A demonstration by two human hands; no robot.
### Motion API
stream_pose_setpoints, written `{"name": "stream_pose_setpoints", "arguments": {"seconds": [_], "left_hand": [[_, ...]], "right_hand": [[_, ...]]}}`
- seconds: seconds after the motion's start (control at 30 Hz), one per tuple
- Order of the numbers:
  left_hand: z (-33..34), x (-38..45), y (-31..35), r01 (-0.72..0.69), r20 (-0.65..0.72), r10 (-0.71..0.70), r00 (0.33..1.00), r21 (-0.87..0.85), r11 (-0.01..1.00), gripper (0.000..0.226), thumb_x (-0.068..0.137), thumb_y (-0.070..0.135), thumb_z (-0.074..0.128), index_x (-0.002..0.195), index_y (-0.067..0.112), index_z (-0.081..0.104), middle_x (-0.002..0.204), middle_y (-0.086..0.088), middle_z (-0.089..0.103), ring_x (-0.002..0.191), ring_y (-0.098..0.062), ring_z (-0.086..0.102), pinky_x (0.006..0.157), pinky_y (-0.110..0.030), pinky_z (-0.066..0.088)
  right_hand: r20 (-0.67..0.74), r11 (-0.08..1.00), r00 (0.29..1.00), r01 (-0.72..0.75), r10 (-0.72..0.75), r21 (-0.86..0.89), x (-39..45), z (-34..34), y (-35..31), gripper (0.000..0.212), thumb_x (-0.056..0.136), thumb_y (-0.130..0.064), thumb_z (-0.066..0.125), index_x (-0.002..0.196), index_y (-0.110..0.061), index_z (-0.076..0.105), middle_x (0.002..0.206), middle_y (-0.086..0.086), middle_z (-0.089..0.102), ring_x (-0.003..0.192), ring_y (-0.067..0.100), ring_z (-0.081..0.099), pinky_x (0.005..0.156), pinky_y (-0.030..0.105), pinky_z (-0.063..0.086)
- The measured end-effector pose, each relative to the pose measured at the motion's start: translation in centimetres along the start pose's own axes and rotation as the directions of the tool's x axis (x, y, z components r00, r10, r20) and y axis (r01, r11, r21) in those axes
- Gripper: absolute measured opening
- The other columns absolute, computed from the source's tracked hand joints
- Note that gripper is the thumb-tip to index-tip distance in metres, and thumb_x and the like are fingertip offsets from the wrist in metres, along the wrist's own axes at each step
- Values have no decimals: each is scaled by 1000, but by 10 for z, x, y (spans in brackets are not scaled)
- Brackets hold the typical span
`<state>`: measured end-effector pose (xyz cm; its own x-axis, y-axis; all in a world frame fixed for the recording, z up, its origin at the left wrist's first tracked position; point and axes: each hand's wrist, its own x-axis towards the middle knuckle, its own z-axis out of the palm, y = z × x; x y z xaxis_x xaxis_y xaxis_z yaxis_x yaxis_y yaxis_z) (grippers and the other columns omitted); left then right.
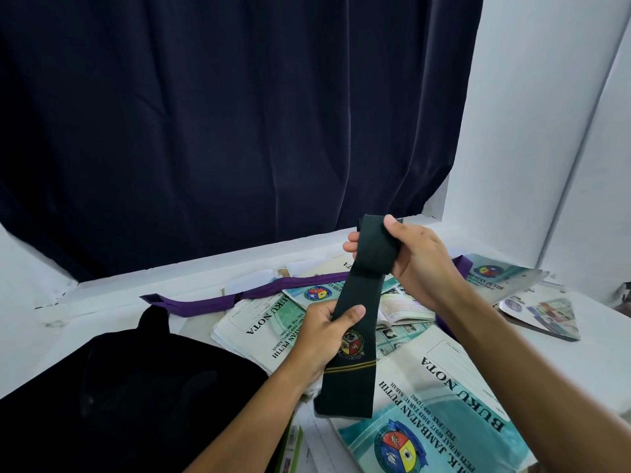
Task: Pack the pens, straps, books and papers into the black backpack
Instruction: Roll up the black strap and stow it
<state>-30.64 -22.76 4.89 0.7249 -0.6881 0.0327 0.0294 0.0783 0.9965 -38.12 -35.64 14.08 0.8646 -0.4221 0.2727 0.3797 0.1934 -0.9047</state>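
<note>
Both hands clamped on dark green crested cloth strap (pixel 355 322): right hand (pixel 415 264) grips folded top, left hand (pixel 324 331) pinches mid. Soft, light, floppy; prob. best kept folded w/ grip on the fold.

Dark green tie (pixel 355 322) with gold stripes and multicoloured crest, purple strap (pixel 205 300), black backpack (pixel 112 397), teal-and-white notebooks (pixel 444 414)

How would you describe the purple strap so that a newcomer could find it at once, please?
Start at the dark curtain; below it a white table holds the black backpack and scattered notebooks. The purple strap lies flat beyond the backpack, unlike the dark green strap, which both hands hold.
</note>
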Motion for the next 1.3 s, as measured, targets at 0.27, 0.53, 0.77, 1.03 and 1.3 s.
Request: {"name": "stream_pose_setpoints", "arguments": {"seconds": [0.27,0.53,0.77,1.03,1.3], "left_hand": [[3,-4,1,-17,2,17,1000,15,1000,12,91,9,65,85,15,75,85,-8,76,77,-21,69,76,-37,55],[-3,-15,9,124,107,-106,989,-175,977,13,85,11,66,94,2,72,89,-17,75,71,-21,71,64,-28,57],[-21,-20,33,165,238,-111,965,-222,961,57,73,12,72,128,14,58,105,-24,71,84,-28,71,72,-33,59],[-48,-17,58,255,466,-86,881,-314,914,76,60,21,92,130,15,62,116,-31,59,89,-30,70,78,-33,57],[-55,-9,77,430,489,-230,841,-348,834,85,64,22,89,137,6,49,115,-36,62,78,-33,73,63,-35,59]], "right_hand": [[-88,989,995,37,-50,-142,4,-4,11,18,95,2,50,106,1,64,108,24,70,102,30,70,90,43,56],[-37,947,996,62,-78,-315,7,-13,20,22,96,3,50,105,-8,65,105,14,73,102,22,70,88,35,57],[72,837,997,26,16,-546,6,-30,21,20,98,-16,54,94,0,66,85,10,73,79,17,69,69,23,54],[286,738,923,4,256,-675,-12,-44,26,65,78,-69,62,71,-4,60,63,2,56,60,12,53,62,26,38],[461,783,759,-103,461,-614,-19,-53,49,20,75,-25,79,91,-16,73,87,2,74,84,17,69,73,21,51]]}}
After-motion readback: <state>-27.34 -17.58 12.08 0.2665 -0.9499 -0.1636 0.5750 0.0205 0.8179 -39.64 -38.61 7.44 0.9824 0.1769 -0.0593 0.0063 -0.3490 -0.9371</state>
